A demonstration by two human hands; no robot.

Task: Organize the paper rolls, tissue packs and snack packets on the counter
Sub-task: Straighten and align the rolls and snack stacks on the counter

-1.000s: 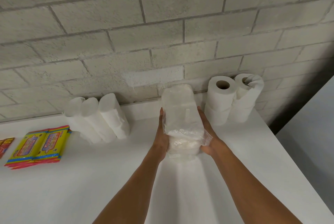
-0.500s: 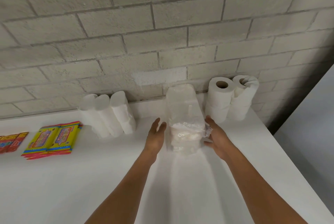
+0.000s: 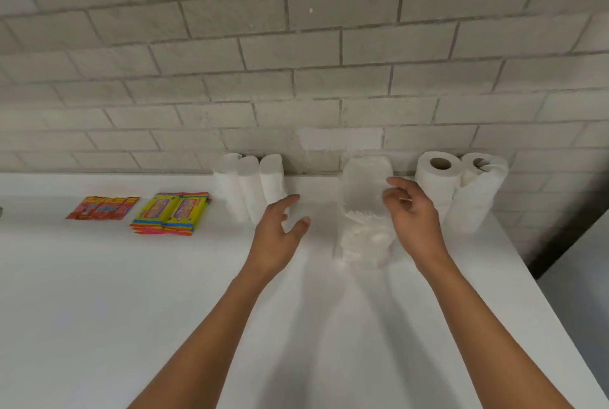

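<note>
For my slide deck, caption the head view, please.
Both open hands, left hand and right hand, flank a clear-wrapped tissue pack standing on the white counter.

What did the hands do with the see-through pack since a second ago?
Both hands let go of the clear tissue pack. It now stands by itself on the counter, by the wall. The left hand moved away to the left, open. The right hand opened too, close beside the pack. The paper rolls, wrapped rolls and snack packets seem unmoved.
</note>
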